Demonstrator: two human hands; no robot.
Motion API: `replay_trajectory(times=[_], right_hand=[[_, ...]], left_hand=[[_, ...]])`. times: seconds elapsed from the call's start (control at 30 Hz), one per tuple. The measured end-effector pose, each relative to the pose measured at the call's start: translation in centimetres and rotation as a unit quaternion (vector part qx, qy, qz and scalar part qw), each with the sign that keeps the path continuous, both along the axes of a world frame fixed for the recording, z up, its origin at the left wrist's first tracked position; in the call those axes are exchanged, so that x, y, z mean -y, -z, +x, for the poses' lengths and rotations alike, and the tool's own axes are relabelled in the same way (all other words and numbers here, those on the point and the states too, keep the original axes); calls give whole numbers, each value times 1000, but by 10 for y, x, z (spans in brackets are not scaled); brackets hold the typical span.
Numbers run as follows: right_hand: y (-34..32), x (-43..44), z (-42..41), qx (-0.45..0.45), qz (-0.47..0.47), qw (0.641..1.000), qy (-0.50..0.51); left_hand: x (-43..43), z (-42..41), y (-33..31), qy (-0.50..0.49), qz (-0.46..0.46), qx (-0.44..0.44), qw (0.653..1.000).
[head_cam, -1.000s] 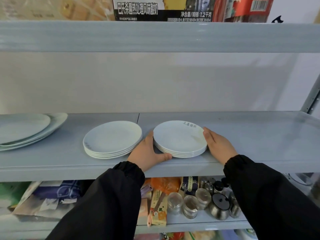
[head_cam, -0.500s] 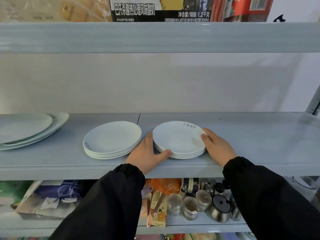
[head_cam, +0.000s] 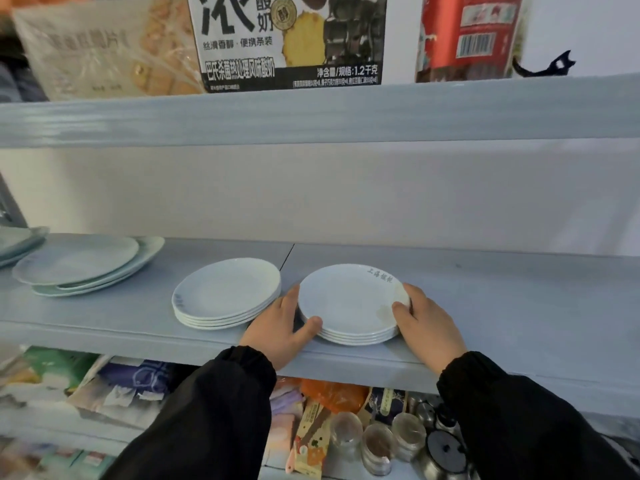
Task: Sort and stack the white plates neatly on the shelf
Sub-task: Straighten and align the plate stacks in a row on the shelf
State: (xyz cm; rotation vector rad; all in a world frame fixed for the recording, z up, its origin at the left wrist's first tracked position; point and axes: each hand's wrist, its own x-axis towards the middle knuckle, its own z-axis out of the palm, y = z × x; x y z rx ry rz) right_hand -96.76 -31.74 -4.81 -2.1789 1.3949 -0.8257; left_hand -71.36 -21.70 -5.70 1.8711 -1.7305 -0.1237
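A stack of several small white plates (head_cam: 349, 299) rests on the grey shelf (head_cam: 519, 306) near its front edge; the top plate bears small printed characters. My left hand (head_cam: 280, 327) clasps the stack's left rim with the thumb at the front. My right hand (head_cam: 426, 320) clasps its right rim, thumb lying on the top plate. Just left stands a second stack of small white plates (head_cam: 225, 292), apart from my hands. Farther left lie larger pale plates (head_cam: 83, 263), loosely overlapped.
Another plate pile (head_cam: 17, 242) shows at the far left edge. The upper shelf (head_cam: 311, 112) carries a milk carton box (head_cam: 291, 39) and bagged goods. Below, the lower shelf holds glass jars (head_cam: 377, 441), packets and a metal pot (head_cam: 443, 452).
The view has tilted up and shifted right, so plates sit lower and rightward in the picture. Both hands stay on the right stack, the right thumb now a little farther onto the top plate.
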Motion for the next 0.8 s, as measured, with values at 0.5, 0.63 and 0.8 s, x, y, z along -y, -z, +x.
replay_trajectory(times=[0.5,0.63,0.8], right_hand=[[-54,47,44,-117,26,990,-72],[-69,32,78,-128,12,984,-119],[-83,-4,131,-125,-1,976,-181]], left_hand=[[-42,11,-53,-164,-49,178,969],[-79,54,-62,-240,-53,186,951],[-129,113,-68,-312,-24,181,932]])
